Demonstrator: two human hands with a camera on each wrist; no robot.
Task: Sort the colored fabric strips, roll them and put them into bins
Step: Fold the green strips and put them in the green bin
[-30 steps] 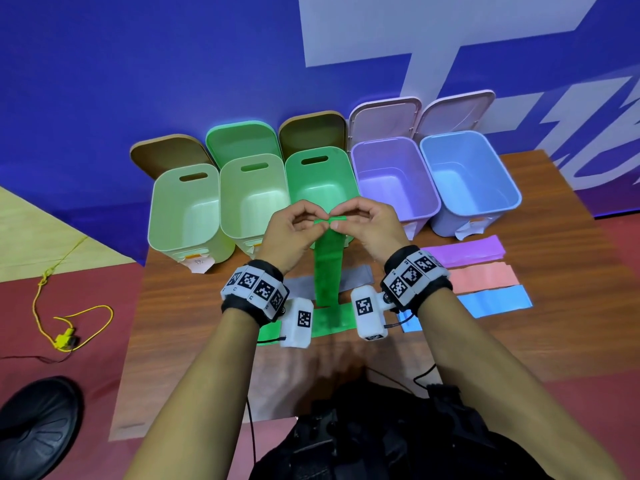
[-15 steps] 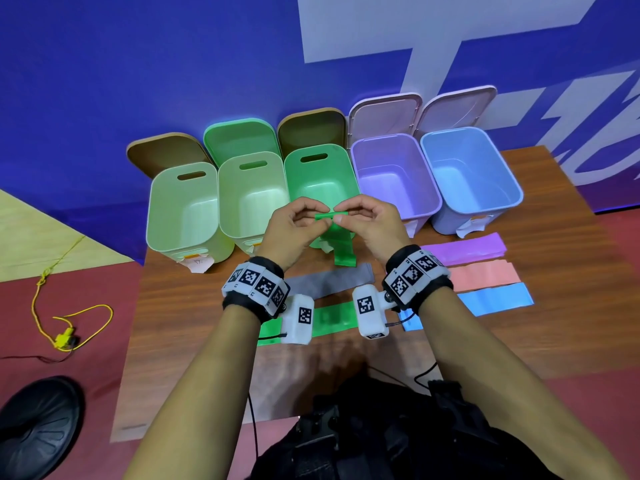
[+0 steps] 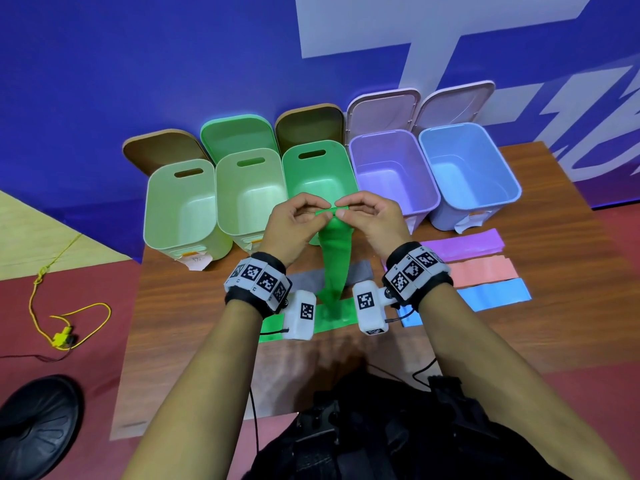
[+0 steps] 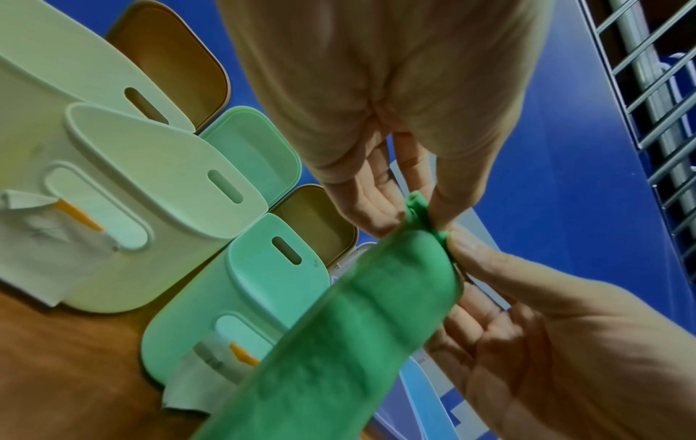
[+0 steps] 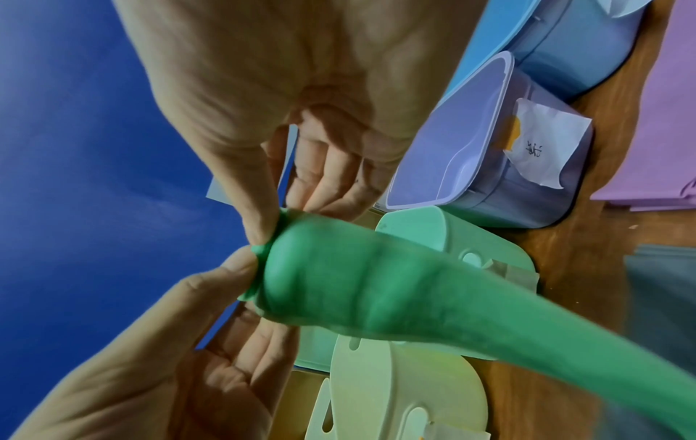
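Left hand point(image 3: 294, 220): pinches the rolled top edge of the green strip point(image 3: 335, 261).
Right hand point(image 3: 372, 218): pinches the same edge.
Green strip: hangs before the green bin point(image 3: 317, 168), lower end on the bench point(image 3: 194, 306).

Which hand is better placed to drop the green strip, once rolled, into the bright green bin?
Probably the left hand. Both it and the right hand pinch the green strip, yet the bright green bin lies nearer the left; the right sits toward the purple bin.
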